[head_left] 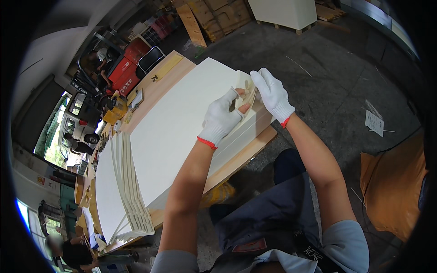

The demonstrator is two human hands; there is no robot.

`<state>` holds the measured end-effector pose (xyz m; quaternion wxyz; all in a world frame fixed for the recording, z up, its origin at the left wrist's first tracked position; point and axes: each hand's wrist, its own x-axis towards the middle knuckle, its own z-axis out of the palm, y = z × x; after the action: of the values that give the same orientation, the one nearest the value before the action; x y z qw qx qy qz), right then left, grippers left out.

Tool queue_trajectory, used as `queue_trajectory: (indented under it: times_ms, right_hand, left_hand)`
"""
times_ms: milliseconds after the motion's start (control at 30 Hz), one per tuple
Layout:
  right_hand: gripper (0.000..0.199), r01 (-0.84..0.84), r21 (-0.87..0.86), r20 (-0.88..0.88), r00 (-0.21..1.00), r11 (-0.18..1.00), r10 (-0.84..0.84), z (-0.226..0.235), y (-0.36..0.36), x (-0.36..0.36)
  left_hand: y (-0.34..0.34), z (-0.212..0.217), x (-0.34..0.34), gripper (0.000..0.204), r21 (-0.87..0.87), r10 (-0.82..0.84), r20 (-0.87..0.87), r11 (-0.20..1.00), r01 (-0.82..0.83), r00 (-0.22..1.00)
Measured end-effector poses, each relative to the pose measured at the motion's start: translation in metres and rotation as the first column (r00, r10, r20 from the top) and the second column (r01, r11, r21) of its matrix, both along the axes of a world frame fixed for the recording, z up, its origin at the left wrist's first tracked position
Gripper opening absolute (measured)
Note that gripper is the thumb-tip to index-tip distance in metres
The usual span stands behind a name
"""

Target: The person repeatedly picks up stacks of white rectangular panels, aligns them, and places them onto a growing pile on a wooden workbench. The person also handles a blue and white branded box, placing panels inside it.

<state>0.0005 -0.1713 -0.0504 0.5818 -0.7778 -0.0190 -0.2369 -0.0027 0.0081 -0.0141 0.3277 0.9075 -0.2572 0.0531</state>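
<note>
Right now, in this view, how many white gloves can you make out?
2: the left-hand glove, over the white stack, and the right-hand glove, by the stack's right-hand corner. Any others may be hidden.

I see a low path for a hand over the bare face of the white sheet stack (pixel 177 118), between the left hand (pixel 219 117) and the bundle of pale strips (pixel 131 193), whose layered edges block a flat sweep further left. Between the left and right hand (pixel 273 93), bunched cream strips (pixel 249 96) fill the gap. Right of the right hand I have room above the dark floor (pixel 327 73); the orange sack (pixel 391 191) stands well apart.
</note>
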Motion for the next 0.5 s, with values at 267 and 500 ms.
queue_trajectory:
  times_ms: [267,500]
  right_hand:
    - [0.060,0.079,-0.443,-0.177,0.969,0.893,-0.173,0.013,-0.030,-0.021]
    - [0.040,0.103,-0.840,0.147,0.988,0.532,0.041,0.004,-0.053,-0.019]
  left_hand:
    - [-0.001,0.012,-0.005,0.045,0.078,0.040,-0.153,0.997,-0.028,0.987]
    - [0.001,-0.005,0.003,0.035,-0.031,-0.024,0.058,0.999,0.026,0.998]
